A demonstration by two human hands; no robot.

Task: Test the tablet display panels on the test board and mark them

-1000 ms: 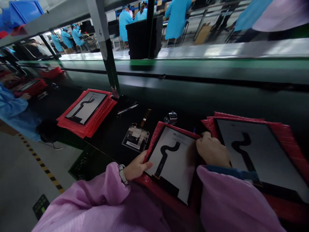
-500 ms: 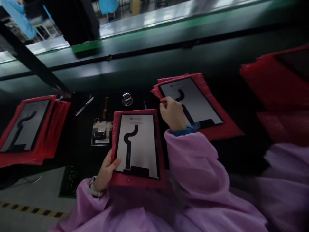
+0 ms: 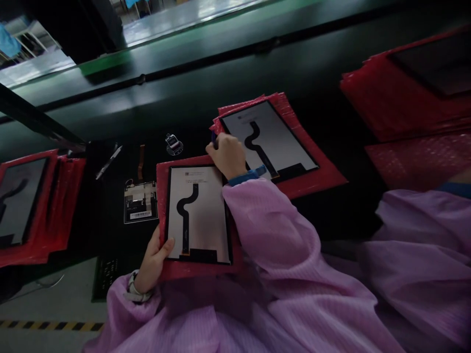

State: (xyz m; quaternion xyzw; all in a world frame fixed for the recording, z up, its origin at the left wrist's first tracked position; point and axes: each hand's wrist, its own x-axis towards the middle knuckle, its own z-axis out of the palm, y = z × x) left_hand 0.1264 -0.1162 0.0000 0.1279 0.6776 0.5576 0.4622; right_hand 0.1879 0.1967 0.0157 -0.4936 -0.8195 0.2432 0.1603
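A display panel (image 3: 208, 215) with a curved black flex cable lies on a red bubble sheet (image 3: 184, 271) near my body. My left hand (image 3: 154, 255) grips the lower left edge of sheet and panel, thumb on top. At the panel's upper right, my right hand (image 3: 228, 156) has its fingers closed round a purple-blue pen (image 3: 213, 138), mostly hidden by the fingers. Just behind that hand, a second panel (image 3: 281, 132) rests tilted on stacked red sheets (image 3: 320, 177).
A counter (image 3: 173, 144), a white pen (image 3: 109, 162) and a small circuit module (image 3: 140, 201) sit on the black table. Stacks of red sheets with panels stand at far left (image 3: 61, 211) and far right (image 3: 390, 98). A neighbour's purple sleeve (image 3: 419, 255) is at right.
My right hand has moved left from the second panel's edge to the purple-blue pen, which lay on the table. The view has shifted; my left hand keeps its grip.
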